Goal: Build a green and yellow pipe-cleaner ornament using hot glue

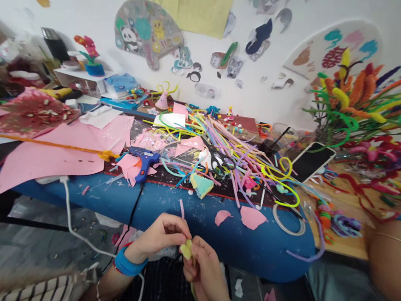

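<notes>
One small yellow piece [186, 250] was held just before the table [159, 210], pinched in the grip of both left hand [167, 236] and right hand [206, 266]. It seemed unfinished, not yet set down; pink scraps [252, 218] looked already cut, while many pipe cleaners [219, 136] lay loose, apparently unused.

Blue-covered table [161, 209], pink paper scraps [252, 218], heaped pipe cleaners [221, 141]

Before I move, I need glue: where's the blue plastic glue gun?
The glue gun lies left of centre in the head view, beside pink paper scraps.
</notes>
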{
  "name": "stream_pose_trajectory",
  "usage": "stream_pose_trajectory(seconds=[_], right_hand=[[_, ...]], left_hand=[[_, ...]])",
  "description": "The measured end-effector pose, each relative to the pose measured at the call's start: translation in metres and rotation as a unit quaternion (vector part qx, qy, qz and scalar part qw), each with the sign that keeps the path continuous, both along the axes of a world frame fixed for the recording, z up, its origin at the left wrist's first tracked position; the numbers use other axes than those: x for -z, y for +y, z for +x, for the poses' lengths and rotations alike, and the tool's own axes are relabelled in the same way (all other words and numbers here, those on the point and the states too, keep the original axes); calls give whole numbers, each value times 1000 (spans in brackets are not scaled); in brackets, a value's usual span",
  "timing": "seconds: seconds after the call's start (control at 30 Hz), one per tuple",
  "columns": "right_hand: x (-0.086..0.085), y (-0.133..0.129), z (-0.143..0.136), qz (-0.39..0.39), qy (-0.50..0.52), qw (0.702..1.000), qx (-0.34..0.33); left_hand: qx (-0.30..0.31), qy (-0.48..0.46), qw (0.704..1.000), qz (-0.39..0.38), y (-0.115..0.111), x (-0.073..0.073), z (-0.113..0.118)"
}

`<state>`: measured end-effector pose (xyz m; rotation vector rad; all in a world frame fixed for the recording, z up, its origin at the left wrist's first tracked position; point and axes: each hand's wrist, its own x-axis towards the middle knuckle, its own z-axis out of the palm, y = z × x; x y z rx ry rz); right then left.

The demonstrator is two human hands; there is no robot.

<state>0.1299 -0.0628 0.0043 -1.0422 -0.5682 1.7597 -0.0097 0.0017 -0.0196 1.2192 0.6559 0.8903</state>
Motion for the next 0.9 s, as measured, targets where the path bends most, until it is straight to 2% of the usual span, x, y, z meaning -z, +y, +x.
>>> stream_pose_trajectory(seconds=[0.17, 0.33, 0.53, 0.73, 0.9], right_hand=[[-3, -3, -1, -25, 59, 998, -11], [-4, -5, -1, -9, 65, 998, -20], [-1, -7, -3, 49, -24, 998, 13], [6, -10, -5, 79, -133, 981, 117], [10, -7, -3, 83, -174, 974, 117]], left_hand=[[7, -16, 999, 48, 3, 1, -2], [-18, -19, 996, 85, 1, 0, -2], [-49, -21, 995, 79, -10, -5, 2], [-81, -38, 994, 55, -18, -5, 8], [-135, 1, 991, -2, -24, -8, 13]])
